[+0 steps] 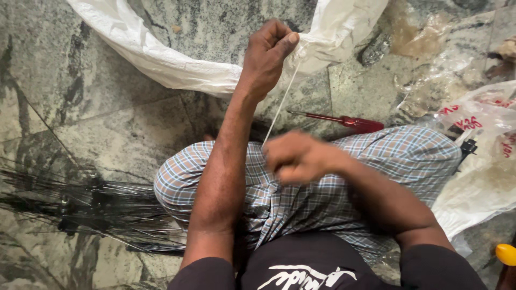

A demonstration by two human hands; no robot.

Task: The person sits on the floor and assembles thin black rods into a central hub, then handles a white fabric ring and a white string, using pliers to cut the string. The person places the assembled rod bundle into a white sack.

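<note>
Head view, looking straight down at a seated person's lap and a grey-green stone floor [107, 107]; the left hand [269, 56] is stretched forward, fingers curled shut and thumb pressed over them, pinching the far end of a thin white strip [279, 104] against the edge of a white sack [161, 59], seemingly to anchor it; the right hand [298, 157], blurred, is closed near the knee over the strip's near end, though its exact grip cannot be told; held between the two hands, the strip runs taut and straight, its long axis slanting from the right hand up and slightly rightward to the left hand; a red-handled screwdriver [344, 121] lies on the floor just beyond the checked cloth [376, 161] over the knees, tip pointing left; a bundle of thin dark rods [91, 207] lies at left; crumpled plastic bags [478, 139] lie at right.
</note>
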